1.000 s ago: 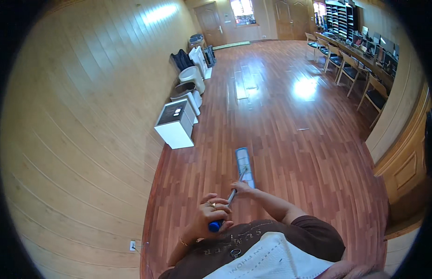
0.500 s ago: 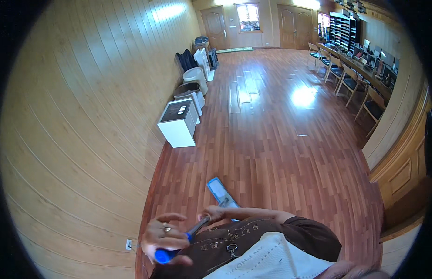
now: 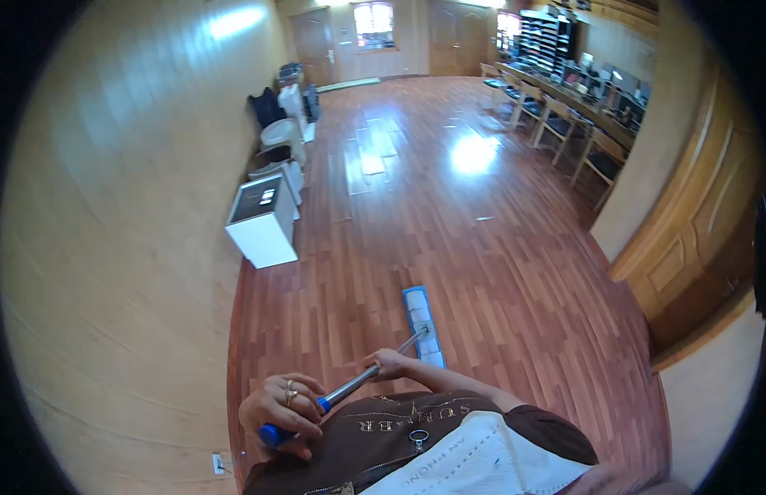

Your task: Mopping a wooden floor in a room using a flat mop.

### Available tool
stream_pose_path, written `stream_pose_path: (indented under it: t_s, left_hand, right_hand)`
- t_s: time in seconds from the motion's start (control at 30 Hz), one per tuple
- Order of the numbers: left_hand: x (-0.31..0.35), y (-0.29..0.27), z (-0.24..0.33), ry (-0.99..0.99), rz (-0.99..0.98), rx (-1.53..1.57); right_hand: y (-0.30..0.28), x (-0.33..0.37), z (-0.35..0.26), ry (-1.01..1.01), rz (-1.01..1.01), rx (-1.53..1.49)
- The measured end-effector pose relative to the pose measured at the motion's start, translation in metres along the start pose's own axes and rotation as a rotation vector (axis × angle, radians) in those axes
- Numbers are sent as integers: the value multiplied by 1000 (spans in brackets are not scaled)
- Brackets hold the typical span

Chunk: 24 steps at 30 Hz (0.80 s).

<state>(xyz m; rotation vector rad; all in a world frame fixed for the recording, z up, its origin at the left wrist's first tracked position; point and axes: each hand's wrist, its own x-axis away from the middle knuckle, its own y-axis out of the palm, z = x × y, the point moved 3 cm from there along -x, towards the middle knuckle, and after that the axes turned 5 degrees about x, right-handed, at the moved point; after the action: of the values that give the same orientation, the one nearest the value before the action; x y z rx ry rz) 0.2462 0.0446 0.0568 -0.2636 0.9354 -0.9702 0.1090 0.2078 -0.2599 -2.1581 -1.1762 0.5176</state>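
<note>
Flat mop (image 3: 350, 386): it slanted from the person's waist out to the floor (image 3: 531, 313), nearer the near end than the far one.
Mop head (image 3: 418, 309): it lay on the floor, a little nearer the left edge than the right, a long pale plate with a blue border; the metal pole (image 3: 362, 379) met it near its middle.
Left hand (image 3: 286, 408): its ringed fingers were bent loosely round the top of the pole, between a blue end cap (image 3: 271, 436) and a blue collar (image 3: 323, 405).
Right hand (image 3: 389, 364): its fingers were wrapped round the pole further down; the back of the hand hid how tightly.
Left edge of the floor: a white cabinet (image 3: 267, 238) with a dark top stood there, bins (image 3: 281, 132) beyond it.
Right side: chairs (image 3: 607, 165) lined a long wooden surface (image 3: 612, 125); nearer me was a wooden door (image 3: 688, 239).
Far end: a bright window (image 3: 375, 23) sat between two doors.
</note>
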Motion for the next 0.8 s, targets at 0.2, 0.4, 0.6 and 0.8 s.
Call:
stream_pose_path:
  t_s: [0.2, 0.4, 0.6, 0.8]
  left_hand:
    - [0, -7, -82, -32, 32, 302]
    - [-22, 45, -145, -117, 180, 573]
    - [-56, 112, -171, -196, 98, 769]
    - [-87, 171, -168, -158, -118, 736]
  right_hand:
    - [-32, 54, 57, 307, 250, 119]
    - [-31, 159, 97, 586, 366, 283]
    - [13, 271, 114, 723, 563, 256]
    - [65, 374, 83, 1168, 552, 190]
